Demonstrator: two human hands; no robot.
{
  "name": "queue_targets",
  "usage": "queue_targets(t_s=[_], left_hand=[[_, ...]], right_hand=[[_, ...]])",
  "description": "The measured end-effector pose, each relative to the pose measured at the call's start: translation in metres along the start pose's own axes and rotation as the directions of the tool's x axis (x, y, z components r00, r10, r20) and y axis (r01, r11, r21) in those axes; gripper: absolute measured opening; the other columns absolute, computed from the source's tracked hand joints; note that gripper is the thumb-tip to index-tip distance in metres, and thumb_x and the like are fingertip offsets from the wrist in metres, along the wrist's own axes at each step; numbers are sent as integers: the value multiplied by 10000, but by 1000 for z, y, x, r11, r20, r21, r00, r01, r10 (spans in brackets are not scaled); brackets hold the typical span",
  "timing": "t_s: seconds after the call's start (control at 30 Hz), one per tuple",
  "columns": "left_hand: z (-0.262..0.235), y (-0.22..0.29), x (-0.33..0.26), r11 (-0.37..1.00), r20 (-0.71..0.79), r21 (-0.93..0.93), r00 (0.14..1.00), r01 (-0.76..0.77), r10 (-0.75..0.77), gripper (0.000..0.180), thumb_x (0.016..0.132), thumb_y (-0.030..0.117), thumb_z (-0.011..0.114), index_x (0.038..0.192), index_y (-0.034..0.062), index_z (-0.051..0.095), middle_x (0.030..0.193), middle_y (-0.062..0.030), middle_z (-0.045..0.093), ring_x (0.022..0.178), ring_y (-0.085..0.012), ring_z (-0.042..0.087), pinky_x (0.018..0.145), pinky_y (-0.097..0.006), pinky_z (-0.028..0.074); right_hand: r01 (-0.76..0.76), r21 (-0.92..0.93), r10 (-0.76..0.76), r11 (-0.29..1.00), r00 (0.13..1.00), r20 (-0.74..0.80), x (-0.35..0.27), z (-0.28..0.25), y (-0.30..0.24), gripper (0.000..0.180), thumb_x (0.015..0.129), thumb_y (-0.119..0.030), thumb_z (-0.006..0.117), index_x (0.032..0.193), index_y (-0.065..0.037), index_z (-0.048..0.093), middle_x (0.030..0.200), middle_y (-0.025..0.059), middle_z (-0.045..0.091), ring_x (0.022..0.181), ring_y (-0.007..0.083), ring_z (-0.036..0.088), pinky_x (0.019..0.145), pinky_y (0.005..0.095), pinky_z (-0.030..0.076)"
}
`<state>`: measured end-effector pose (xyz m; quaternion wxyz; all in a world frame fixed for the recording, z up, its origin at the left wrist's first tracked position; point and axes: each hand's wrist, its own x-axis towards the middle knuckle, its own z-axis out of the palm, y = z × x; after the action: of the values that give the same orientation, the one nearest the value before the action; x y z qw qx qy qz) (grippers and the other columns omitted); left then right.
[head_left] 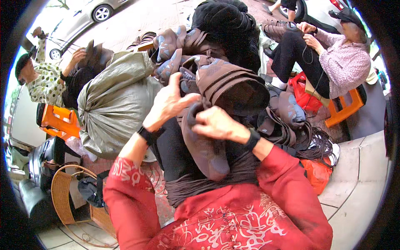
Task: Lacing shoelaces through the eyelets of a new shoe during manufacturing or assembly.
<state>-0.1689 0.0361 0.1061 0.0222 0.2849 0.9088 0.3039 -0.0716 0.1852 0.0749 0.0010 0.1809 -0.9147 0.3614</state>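
A brown shoe upper (pixel 203 146) with a grey-blue toe lies across my lap, its toe toward me. My left hand (pixel 168 104) is over its far left edge, fingers stretched up and thumb spread toward the right. My right hand (pixel 218 123) is closed at the upper's opening, its fingertips curled against the edge; whether a lace is also in them is hidden. Just beyond my hands sits a nested stack of brown shoe uppers (pixel 233 81). Dark brown laces (pixel 239 168) lie in a bundle over my lap.
A large grey-green sack (pixel 118 104) stands at left, near an orange stool (pixel 60 121) and a wicker chair (pixel 64 196). More uppers (pixel 289 110) and a lace bundle (pixel 318 141) lie at right, above a red bag (pixel 318 173). Several people sit around the pile, handling uppers.
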Motion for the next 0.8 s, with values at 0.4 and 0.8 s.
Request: queue_targets(t_s=[0.4,0.8], left_hand=[[46,-6,53,979,252,-140,951,-148,180,959,626,193,668,1363,40,75,898,-303,586,852,-376,607,773,-401,485],[108,-48,65,963,182,-268,981,-14,64,615,736,169,574,1221,6,233,816,-328,565,792,-468,562,711,-474,472]], right_hand=[[92,392,-56,916,993,-101,-56,-16,14,323,763,-210,628,610,-12,424,532,98,352,482,151,389,467,307,322],[50,998,662,-31,749,-17,-28,-31,141,273,833,-296,533,954,-65,615,899,29,623,834,131,568,771,266,453]])
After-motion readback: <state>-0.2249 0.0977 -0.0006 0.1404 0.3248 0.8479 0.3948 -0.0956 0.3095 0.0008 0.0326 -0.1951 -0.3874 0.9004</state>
